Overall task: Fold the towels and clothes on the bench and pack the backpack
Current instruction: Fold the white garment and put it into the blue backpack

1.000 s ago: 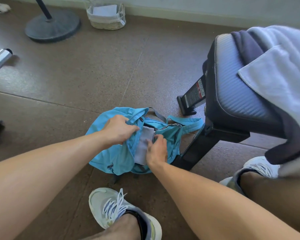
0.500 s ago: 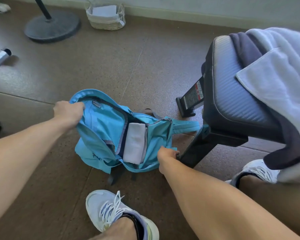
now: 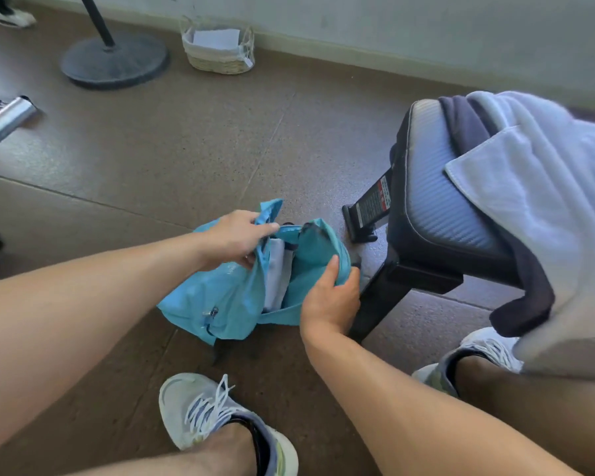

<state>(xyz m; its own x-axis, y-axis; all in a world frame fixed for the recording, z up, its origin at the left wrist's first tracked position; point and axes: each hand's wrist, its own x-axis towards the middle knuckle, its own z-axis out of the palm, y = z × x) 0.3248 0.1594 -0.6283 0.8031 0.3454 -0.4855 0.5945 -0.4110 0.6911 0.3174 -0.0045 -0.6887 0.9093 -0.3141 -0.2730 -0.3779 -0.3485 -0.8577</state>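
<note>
Crowding the backpack (image 3: 220, 297): bench (image 3: 437, 207), basket (image 3: 219, 49).

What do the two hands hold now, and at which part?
Both hold the blue backpack: the left hand grips the fabric at the left edge of its opening, the right hand grips its right side.

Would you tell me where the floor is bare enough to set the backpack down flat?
Bare floor lies between the backpack, round stand base and wicker basket. It is crowded by the bench leg and the shoes.
</note>
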